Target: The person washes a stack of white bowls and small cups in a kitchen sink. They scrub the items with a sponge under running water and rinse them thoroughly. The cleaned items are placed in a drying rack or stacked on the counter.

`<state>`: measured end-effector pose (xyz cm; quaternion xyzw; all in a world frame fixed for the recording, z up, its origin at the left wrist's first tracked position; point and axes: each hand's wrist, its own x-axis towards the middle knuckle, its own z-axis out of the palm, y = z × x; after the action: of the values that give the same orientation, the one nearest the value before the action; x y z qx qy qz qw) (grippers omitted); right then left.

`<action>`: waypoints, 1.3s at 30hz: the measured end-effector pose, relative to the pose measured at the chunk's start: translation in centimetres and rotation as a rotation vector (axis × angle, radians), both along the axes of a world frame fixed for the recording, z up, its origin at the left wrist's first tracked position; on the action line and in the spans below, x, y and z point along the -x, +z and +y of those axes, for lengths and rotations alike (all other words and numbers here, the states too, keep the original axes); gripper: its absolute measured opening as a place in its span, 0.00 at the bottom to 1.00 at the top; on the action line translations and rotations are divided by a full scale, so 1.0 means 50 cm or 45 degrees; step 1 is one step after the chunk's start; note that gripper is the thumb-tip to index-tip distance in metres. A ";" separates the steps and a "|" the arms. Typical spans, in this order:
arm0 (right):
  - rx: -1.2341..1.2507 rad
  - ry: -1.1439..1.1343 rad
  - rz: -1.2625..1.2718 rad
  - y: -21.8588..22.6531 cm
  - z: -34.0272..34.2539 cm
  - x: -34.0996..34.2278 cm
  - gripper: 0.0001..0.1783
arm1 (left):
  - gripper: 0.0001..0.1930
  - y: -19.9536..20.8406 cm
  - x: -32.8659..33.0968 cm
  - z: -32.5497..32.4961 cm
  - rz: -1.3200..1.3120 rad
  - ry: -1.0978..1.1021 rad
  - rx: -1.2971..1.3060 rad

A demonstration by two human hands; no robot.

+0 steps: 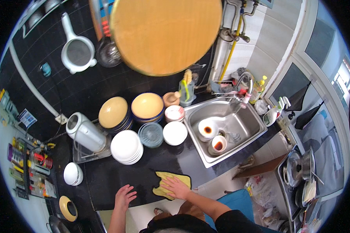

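A yellow cleaning cloth [163,191] lies spread on the black countertop [116,182] near its front edge. My right hand [176,188] rests flat on the cloth, fingers stretched out to the left, pressing it against the counter. To the left of it, my left hand [125,197] hovers by the counter's front edge, fingers apart and holding nothing. Beyond the hands stand a stack of white plates [126,147], a stack of glass bowls [151,135] and a white bowl [175,133].
A steel sink [206,157] at the right holds two white dishes with dark liquid. Yellow bowls [113,112] stand along the wall, near a silver appliance [87,134]. Small white bowls [72,173] sit at the left. A round wooden board [167,35] hangs above.
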<state>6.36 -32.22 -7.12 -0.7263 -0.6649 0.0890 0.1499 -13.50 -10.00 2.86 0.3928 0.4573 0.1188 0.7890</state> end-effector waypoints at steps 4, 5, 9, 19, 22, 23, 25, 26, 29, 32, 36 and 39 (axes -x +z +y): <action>0.044 -0.275 -0.047 0.017 -0.111 -0.148 0.32 | 0.18 -0.015 -0.158 -0.080 -0.034 -0.122 0.043; 0.010 -0.306 -0.035 0.013 -0.113 -0.181 0.33 | 0.18 -0.017 -0.196 -0.103 -0.039 -0.129 0.057; -0.052 -0.412 -0.020 -0.007 -0.063 -0.265 0.34 | 0.16 0.014 -0.324 -0.180 -0.022 -0.189 0.097; -0.263 -0.424 0.535 0.032 -0.046 -0.388 0.22 | 0.15 0.004 -0.439 -0.236 0.075 -0.415 0.040; -0.458 -0.677 0.622 0.104 -0.180 -0.418 0.20 | 0.15 -0.035 -0.477 -0.240 0.047 -0.497 0.024; -0.489 -0.775 0.513 0.110 -0.231 -0.438 0.18 | 0.16 -0.051 -0.495 -0.245 0.062 -0.510 0.014; -0.483 -0.947 0.496 0.084 -0.330 -0.504 0.17 | 0.16 -0.074 -0.530 -0.265 0.028 -0.554 0.023; -0.411 -1.147 0.549 0.123 -0.363 -0.522 0.18 | 0.16 -0.077 -0.547 -0.275 0.016 -0.571 0.022; -0.377 -1.362 0.476 0.041 -0.472 -0.626 0.17 | 0.17 -0.057 -0.619 -0.322 0.019 -0.625 0.038; -0.220 -1.534 0.562 -0.020 -0.519 -0.718 0.19 | 0.18 -0.050 -0.696 -0.360 0.000 -0.672 -0.015; 0.057 -1.536 0.720 -0.075 -0.523 -0.815 0.21 | 0.17 -0.055 -0.825 -0.409 0.093 -0.697 -0.168; 0.220 -1.327 0.720 -0.168 -0.535 -0.890 0.24 | 0.18 -0.122 -0.917 -0.454 0.092 -0.638 -0.269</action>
<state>50.89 -58.96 -15.51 -0.9145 -0.1458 0.2474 0.2852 32.33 -32.68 -3.22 0.5777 0.3590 -0.0471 0.7316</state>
